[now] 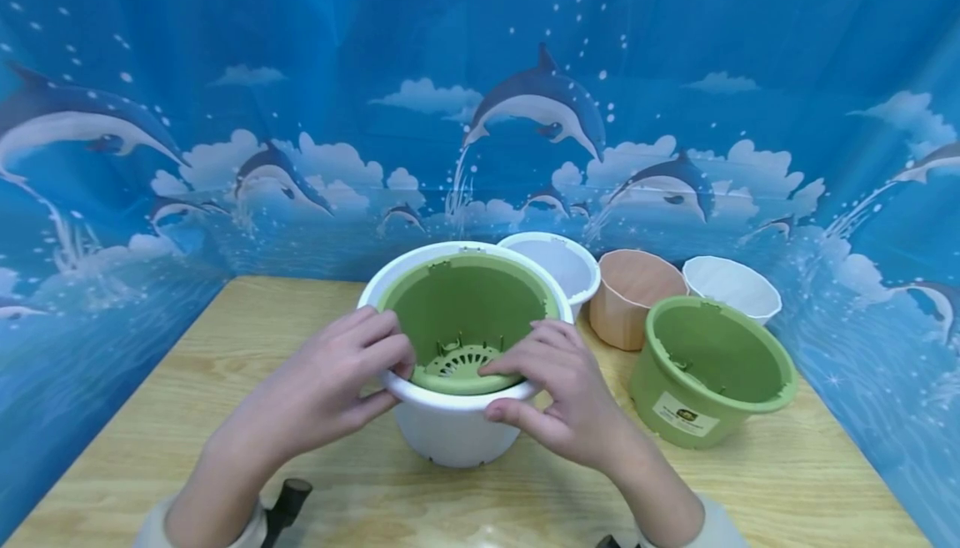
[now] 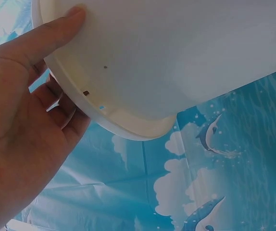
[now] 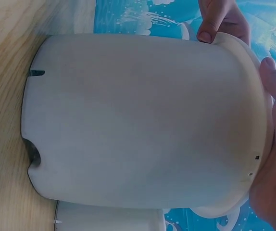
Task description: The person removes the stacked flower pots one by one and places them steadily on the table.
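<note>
A white flowerpot (image 1: pixel 457 435) stands upright on the table in front of me, with a green flowerpot (image 1: pixel 465 298) nested inside it. The green one has a slotted bottom with small pegs. My left hand (image 1: pixel 337 381) grips the rim at the near left, thumb under the white lip and fingers curled over it. At the near right my right hand (image 1: pixel 555 389) holds the rim, its thumb outside on the white wall and its fingers reaching into the green pot. Both wrist views show the white pot's outer wall; the green pot is hidden there.
To the right stand another green pot (image 1: pixel 712 356) with a label, a terracotta-coloured pot (image 1: pixel 637 298), a white faceted pot (image 1: pixel 731 285) and a pale pot (image 1: pixel 551 264). They rest on a wooden table (image 1: pixel 187 389). A blue dolphin-print curtain (image 1: pixel 345 114) hangs behind.
</note>
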The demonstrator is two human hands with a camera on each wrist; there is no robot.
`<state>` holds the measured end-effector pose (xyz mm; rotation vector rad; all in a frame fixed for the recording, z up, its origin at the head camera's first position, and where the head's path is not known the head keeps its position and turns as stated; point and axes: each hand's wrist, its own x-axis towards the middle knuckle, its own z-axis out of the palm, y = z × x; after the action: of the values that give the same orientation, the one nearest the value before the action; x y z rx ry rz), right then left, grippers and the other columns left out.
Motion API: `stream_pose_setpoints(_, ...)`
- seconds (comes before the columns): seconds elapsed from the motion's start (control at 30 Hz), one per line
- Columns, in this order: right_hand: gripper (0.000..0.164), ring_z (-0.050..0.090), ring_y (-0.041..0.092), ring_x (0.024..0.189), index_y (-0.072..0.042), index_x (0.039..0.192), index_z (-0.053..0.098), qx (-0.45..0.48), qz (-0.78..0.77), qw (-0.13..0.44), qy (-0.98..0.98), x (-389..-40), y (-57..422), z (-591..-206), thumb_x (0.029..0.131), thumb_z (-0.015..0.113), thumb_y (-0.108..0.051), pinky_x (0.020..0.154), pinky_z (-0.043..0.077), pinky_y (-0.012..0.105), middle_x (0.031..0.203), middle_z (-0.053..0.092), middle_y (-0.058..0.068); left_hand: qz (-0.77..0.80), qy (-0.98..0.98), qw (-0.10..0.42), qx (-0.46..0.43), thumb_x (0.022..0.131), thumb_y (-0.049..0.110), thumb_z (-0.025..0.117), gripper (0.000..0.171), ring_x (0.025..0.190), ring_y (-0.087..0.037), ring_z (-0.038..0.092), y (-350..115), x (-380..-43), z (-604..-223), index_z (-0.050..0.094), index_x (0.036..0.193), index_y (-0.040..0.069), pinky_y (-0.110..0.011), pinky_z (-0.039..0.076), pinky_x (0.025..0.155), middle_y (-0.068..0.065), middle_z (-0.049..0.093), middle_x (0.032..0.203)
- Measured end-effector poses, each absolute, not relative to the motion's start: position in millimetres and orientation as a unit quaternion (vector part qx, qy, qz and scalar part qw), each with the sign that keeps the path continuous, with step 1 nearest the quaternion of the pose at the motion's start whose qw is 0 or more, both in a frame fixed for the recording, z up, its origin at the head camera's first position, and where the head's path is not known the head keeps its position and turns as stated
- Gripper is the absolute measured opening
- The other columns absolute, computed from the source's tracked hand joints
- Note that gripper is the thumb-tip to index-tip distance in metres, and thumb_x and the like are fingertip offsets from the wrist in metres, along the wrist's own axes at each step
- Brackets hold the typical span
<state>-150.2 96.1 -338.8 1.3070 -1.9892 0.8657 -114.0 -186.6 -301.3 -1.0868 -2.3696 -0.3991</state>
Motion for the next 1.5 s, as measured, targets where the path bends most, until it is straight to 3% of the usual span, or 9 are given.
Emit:
stream_pose_setpoints(0.1,0.038,0.06,0.008,0.094,-0.022,0.105,0.073,0.484,0.337,0.291,-0.753,-149.4,96.0,-339.3,0.094,0.06,-0.056,0.106,0.035,0.047,0.096,0.072,-0.013,-0.145,-0.869,0.252,-0.399,0.071,0.014,0.088,0.036,0.09,-0.006,0.049,-186.9,-114.1,-300.5,0.057,0.087,0.024,-0.029,0.051,0.077,0.013,0.052,0.092)
stream_pose_setpoints(0.37,0.036,0.06,0.009,0.098,-0.022,0.107,0.072,0.468,0.373,0.264,-0.756,-147.6,97.0,-338.3,0.089,0.068,-0.053,0.112,0.03,0.045,0.099,0.071,-0.013,-0.183,-0.863,0.244,-0.403,0.072,0.033,0.089,0.032,0.093,-0.001,0.05,-192.9,-111.0,-295.0,0.06,0.083,0.028,-0.027,0.053,0.078,0.018,0.056,0.096)
stream_pose_setpoints(0.63,0.035,0.059,0.011,0.101,-0.022,0.107,0.072,0.457,0.396,0.251,-0.756,-146.3,97.8,-337.9,0.086,0.074,-0.049,0.115,0.026,0.044,0.099,0.07,-0.012,-0.184,-0.856,0.255,-0.41,0.071,0.033,0.088,0.028,0.09,-0.002,0.054,-194.2,-109.0,-292.6,0.064,0.085,0.029,-0.028,0.054,0.078,0.018,0.059,0.096)
stream_pose_setpoints(0.87,0.024,0.055,0.011,0.093,-0.02,0.099,0.071,0.444,0.445,0.258,-0.734,-146.6,97.5,-336.6,0.083,0.08,-0.035,0.105,0.028,0.037,0.092,0.069,-0.01,-0.186,-0.859,0.249,-0.407,0.073,0.033,0.088,0.026,0.091,-0.002,0.054,-194.0,-108.1,-291.8,0.066,0.086,0.03,-0.029,0.055,0.078,0.018,0.059,0.096)
stream_pose_setpoints(1.1,0.025,0.057,0.012,0.095,-0.015,0.1,0.074,0.435,0.461,0.267,-0.726,-146.4,95.2,-334.9,0.09,0.071,-0.038,0.112,0.029,0.041,0.093,0.072,-0.005,-0.186,-0.866,0.236,-0.4,0.074,0.034,0.087,0.025,0.094,-0.001,0.054,-195.0,-107.5,-291.7,0.065,0.086,0.03,-0.027,0.055,0.079,0.019,0.059,0.098)
stream_pose_setpoints(1.37,0.034,0.056,0.018,0.091,-0.009,0.098,0.073,0.444,0.448,0.367,-0.683,-154.9,90.7,-327.2,0.096,0.06,-0.04,0.112,0.03,0.041,0.09,0.071,0.001,-0.197,-0.862,0.235,-0.405,0.074,0.035,0.086,0.026,0.09,-0.001,0.052,-196.6,-109.1,-293.3,0.066,0.089,0.028,-0.024,0.053,0.075,0.019,0.057,0.095)
stream_pose_setpoints(1.5,0.038,0.055,0.021,0.093,-0.005,0.101,0.07,0.455,0.427,0.384,-0.681,-159.1,95.1,-324.5,0.1,0.054,-0.041,0.112,0.03,0.044,0.093,0.069,0.004,-0.2,-0.865,0.224,-0.402,0.076,0.037,0.085,0.024,0.091,0.0,0.051,-196.7,-109.8,-293.7,0.067,0.091,0.03,-0.024,0.052,0.075,0.02,0.056,0.095)
